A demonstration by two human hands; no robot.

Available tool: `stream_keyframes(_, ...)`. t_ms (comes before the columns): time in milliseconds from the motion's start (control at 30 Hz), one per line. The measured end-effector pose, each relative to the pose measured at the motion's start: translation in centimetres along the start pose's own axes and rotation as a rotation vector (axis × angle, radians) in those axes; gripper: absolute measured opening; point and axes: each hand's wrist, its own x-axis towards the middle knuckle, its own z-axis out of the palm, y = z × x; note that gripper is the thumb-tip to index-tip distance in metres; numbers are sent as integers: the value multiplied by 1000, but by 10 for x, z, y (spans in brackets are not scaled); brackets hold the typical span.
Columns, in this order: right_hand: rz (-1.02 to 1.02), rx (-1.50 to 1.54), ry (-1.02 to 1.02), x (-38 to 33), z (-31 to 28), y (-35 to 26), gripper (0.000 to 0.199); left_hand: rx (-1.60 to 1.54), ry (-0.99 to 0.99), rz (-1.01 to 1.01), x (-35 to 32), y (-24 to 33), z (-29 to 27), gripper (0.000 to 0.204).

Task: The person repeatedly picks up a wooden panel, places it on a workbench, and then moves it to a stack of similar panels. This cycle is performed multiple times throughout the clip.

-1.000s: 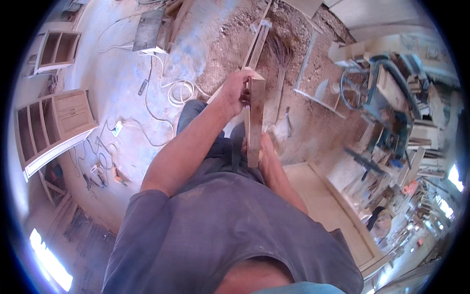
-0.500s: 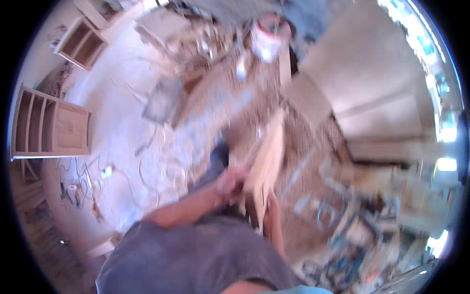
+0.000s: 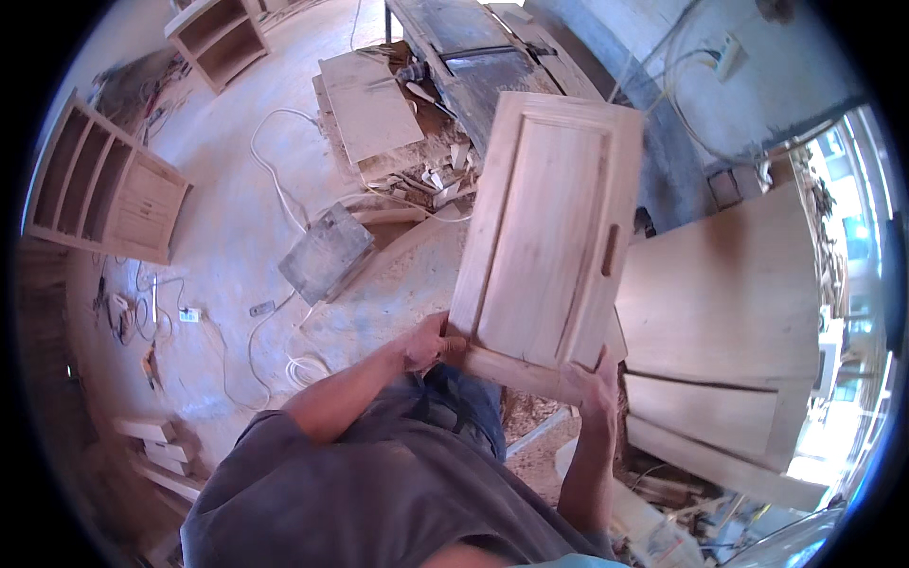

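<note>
I hold a pale wooden cabinet door [image 3: 549, 237] with a raised frame and a slot handle, flat face up in front of me. My left hand [image 3: 428, 343] grips its lower left corner. My right hand [image 3: 598, 386] grips its lower right corner from below. Both forearms come in from the lower edge. The door hovers above a dusty floor and a wooden work surface.
A large plywood panel [image 3: 729, 312] lies at right. An open shelf cabinet [image 3: 99, 185] stands at left, another small one [image 3: 220, 33] at the top. A grey slab [image 3: 327, 254], white cables [image 3: 275, 180], offcuts and a dark bench [image 3: 473, 47] lie ahead.
The view has swung round. The door, held on edge before, is now turned flat with its face toward me, and both hands sit at its lower corners.
</note>
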Motion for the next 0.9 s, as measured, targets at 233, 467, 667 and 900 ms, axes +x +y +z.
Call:
stream_keyframes(233, -245, -139, -254, 174, 26, -72, 58, -62, 211, 161, 147, -30, -45, 26)
stream_keyframes(467, -401, -510, -274, 320, 49, -132, 40, 502, 833, 256, 254, 65, -18, 81)
stream_keyframes(667, -456, -904, -156, 366, 94, -160, 79, 744, 814, 441, 300, 123, 30, 100)
stream_keyframes(900, -560, -737, -402, 340, 106, -171, 87, 633, 999, 765, 343, 104, 12, 87)
